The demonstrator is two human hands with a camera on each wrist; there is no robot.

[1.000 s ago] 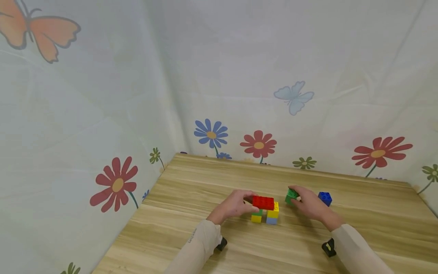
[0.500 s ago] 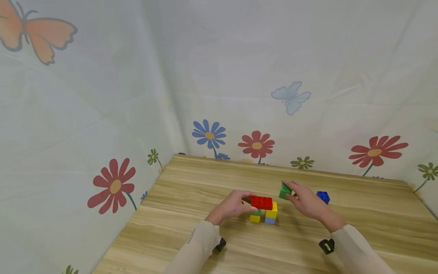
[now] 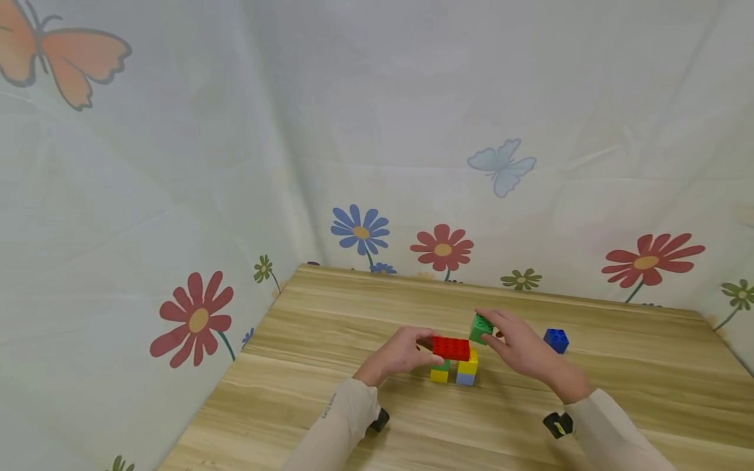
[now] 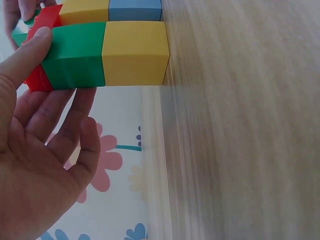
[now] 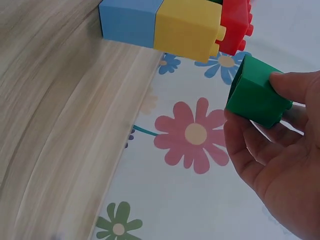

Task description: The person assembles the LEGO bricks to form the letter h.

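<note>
A small arch of toy building blocks stands on the table. One leg is a green block [image 4: 77,55] on a yellow block [image 4: 136,53]; the other is a yellow block [image 5: 187,27] on a light blue block [image 5: 131,20]. Across the top lies a long red block [image 3: 451,348], reaching only partly over the right leg's yellow block. My left hand [image 3: 406,351] grips the red block's left end, thumb in front and fingers behind. Between thumb and fingers, my right hand [image 3: 518,343] pinches a loose green block [image 5: 257,90], raised just right of the arch.
A dark blue block [image 3: 556,340] sits on the wooden table [image 3: 330,314] behind the right wrist. Printed cloth walls [image 3: 377,118] rise at the table's back and left edges. Black straps with cameras [image 3: 557,425] are at the wrists.
My right hand has lifted the green block off the table and carried it left toward the arch. The left hand stays at the red block.
</note>
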